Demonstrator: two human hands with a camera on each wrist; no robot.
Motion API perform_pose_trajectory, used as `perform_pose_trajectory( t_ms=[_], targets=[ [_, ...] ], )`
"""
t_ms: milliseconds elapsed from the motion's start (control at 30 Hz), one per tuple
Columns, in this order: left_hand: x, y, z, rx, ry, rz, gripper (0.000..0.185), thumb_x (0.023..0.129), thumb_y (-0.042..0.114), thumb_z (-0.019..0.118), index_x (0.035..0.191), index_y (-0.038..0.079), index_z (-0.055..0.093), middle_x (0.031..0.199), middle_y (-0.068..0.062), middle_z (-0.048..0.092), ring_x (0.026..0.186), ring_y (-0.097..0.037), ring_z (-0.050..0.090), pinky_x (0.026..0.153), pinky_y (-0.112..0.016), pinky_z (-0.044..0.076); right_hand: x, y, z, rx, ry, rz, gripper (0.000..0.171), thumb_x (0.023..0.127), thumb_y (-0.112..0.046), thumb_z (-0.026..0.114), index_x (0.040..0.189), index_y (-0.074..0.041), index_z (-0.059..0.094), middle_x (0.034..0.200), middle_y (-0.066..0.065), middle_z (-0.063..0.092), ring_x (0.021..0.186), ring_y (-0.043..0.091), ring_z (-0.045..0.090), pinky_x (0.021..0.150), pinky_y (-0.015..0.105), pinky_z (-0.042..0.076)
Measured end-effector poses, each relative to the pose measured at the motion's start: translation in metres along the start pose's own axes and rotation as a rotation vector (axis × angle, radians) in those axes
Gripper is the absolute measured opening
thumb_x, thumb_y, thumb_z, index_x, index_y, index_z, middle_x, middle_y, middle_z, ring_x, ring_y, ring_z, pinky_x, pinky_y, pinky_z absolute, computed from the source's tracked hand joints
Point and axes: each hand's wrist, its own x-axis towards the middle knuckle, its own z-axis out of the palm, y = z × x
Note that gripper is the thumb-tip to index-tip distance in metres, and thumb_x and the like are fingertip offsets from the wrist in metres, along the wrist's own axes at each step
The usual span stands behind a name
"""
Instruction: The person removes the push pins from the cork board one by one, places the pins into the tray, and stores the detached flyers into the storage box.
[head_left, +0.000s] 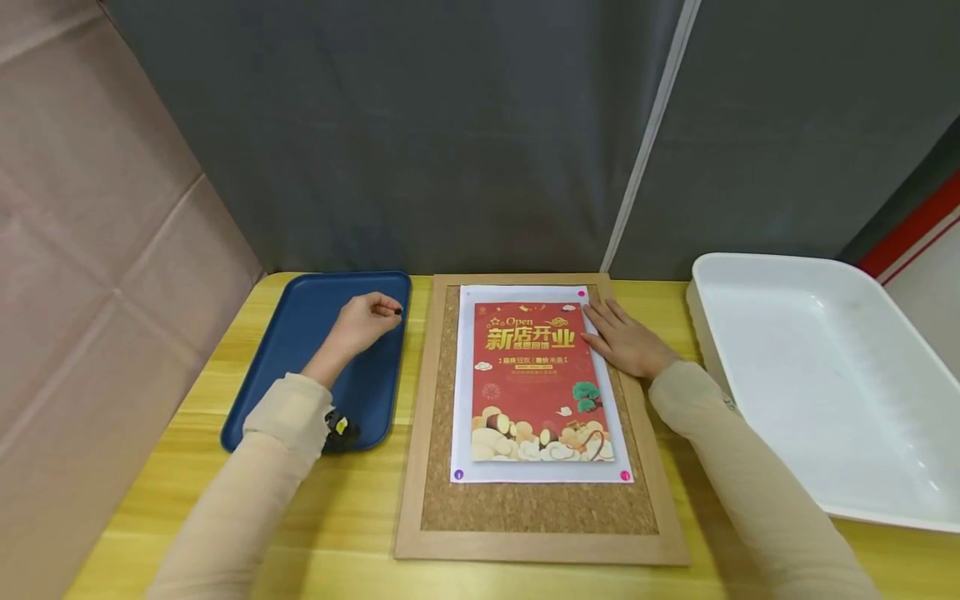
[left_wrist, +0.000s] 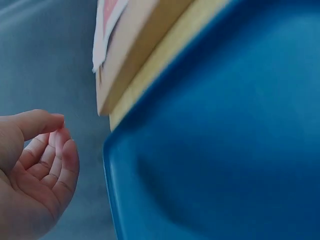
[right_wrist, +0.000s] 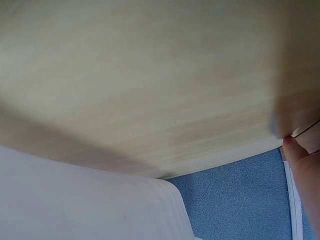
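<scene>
Head view: left hand centre-left of frame, over blue tray, fingertips pinching small dark pin. Right hand right of centre, fingers spread flat, pressing poster onto cork board on bench. Upper-left corner of poster shows no pin. White bin far right.

Left wrist view: fingers curled lower left; pin not visible; tray fills right.

Right wrist view: fingertip at right edge, mostly bench.

Risk: pinch looks slight, so pin may drop; poster may skew if pressing hand shifts.

Left hand: over the blue tray, at 9 o'clock of the cork board — fingertips pinch a small dark pin.
Right hand: flat on the poster, its 3 o'clock edge.
White bin: further toward 3 o'clock — on the wooden table.
</scene>
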Motion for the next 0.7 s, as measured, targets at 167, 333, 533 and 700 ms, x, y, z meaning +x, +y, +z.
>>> perform_pose_trajectory(
  t_ms=[167, 333, 533, 700],
  targets=[
    [-0.001, -0.015, -0.006, 0.048, 0.019, -0.002, 0.027, 0.095, 0.014, 0.055, 0.117, -0.002, 0.059, 0.114, -0.022, 0.061, 0.100, -0.032, 0.059, 0.087, -0.040, 0.050, 0.000, 0.001, 0.001, -0.003, -0.003, 0.010, 0.074, 0.099, -0.053, 0.033, 0.155, -0.011, 0.009, 0.162, 0.014, 0.006, 0.149, 0.038, -0.001, 0.118, 0.056, 0.015],
    [-0.002, -0.027, -0.009, 0.096, 0.020, -0.025, 0.028, 0.096, 0.014, 0.055, 0.118, -0.002, 0.060, 0.115, -0.023, 0.062, 0.101, -0.033, 0.060, 0.086, -0.042, 0.050, 0.000, 0.001, 0.002, -0.008, 0.003, 0.007, 0.073, 0.099, -0.052, 0.035, 0.154, -0.010, 0.010, 0.162, 0.015, 0.006, 0.149, 0.039, 0.000, 0.119, 0.056, 0.015],
    [-0.002, -0.037, -0.012, 0.117, 0.018, -0.071, 0.027, 0.097, 0.012, 0.053, 0.118, -0.003, 0.059, 0.115, -0.025, 0.061, 0.101, -0.034, 0.060, 0.085, -0.041, 0.050, 0.001, 0.002, 0.003, -0.021, 0.016, -0.024, 0.071, 0.100, -0.048, 0.035, 0.153, -0.006, 0.013, 0.161, 0.017, 0.009, 0.148, 0.040, 0.002, 0.119, 0.054, 0.016],
    [0.001, -0.043, -0.012, 0.114, 0.015, -0.095, 0.028, 0.098, 0.012, 0.051, 0.119, -0.004, 0.058, 0.116, -0.026, 0.061, 0.102, -0.035, 0.059, 0.087, -0.043, 0.049, 0.001, 0.003, 0.003, -0.017, 0.007, -0.015, 0.072, 0.100, -0.049, 0.034, 0.154, -0.007, 0.011, 0.161, 0.016, 0.008, 0.148, 0.040, 0.001, 0.119, 0.055, 0.016]
  ],
)
